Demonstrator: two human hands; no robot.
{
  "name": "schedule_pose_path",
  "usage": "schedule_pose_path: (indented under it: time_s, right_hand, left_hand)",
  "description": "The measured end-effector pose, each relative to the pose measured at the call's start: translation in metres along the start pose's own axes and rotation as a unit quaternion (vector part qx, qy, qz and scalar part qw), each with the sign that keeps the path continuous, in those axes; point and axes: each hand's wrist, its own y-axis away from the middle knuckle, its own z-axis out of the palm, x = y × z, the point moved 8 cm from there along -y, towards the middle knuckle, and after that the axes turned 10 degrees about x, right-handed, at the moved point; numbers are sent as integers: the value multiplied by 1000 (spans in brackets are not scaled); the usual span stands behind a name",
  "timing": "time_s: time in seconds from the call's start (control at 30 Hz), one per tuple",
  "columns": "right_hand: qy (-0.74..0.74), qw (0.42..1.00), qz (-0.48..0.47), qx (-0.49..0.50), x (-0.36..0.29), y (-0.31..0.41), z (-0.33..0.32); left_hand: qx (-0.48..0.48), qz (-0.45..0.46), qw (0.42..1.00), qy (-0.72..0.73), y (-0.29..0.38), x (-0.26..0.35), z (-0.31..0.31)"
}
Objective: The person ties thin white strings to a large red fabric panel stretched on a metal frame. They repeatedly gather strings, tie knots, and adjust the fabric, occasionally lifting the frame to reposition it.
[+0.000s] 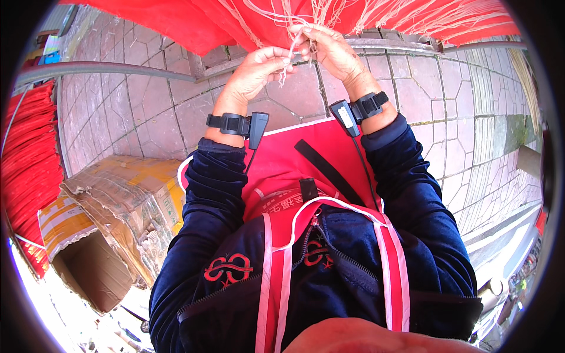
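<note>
A red cloth point(176, 22) stretches across the far side, with pale loose threads point(397, 20) hanging as a fringe along its near edge. At that fringe, my left hand point(256, 70) pinches a thin pale strand of threads point(295, 42) between thumb and fingers. The strand's frayed ends dangle below the fingertips. My right hand point(331, 50) holds the strand's upper part, with a small knotted bunch of threads point(313, 46) beside its fingers. Both hands are close together, just short of the cloth's edge. The fingers partly hide the strand.
A metal rail frame point(114, 68) runs beneath the cloth, above paving tiles point(282, 99). To the left stand a taped cardboard box point(132, 189) with an open end and a red folded fabric pile point(31, 154). Cables trail from black wrist devices point(258, 130) over a red apron point(287, 167).
</note>
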Motion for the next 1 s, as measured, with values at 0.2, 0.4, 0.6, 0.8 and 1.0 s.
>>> schedule_pose_path:
  time_s: [0.2, 0.4, 0.6, 0.8, 1.0]
  right_hand:
    - [78, 996, 21, 45, 6, 3, -7]
    - [138, 990, -9, 25, 14, 3, 1]
    - [201, 979, -27, 35, 16, 1, 1]
    - [233, 971, -41, 25, 17, -3, -3]
    - [380, 923, -61, -1, 24, -8, -19]
  left_hand:
    - [2, -17, 1000, 23, -2, -3, -2]
    - [31, -18, 999, 22, -5, -7, -5]
    - [74, 5, 996, -44, -8, -12, -8]
    - [98, 26, 992, -79, -13, -12, -18]
    - [187, 35, 977, -96, -17, -13, -40]
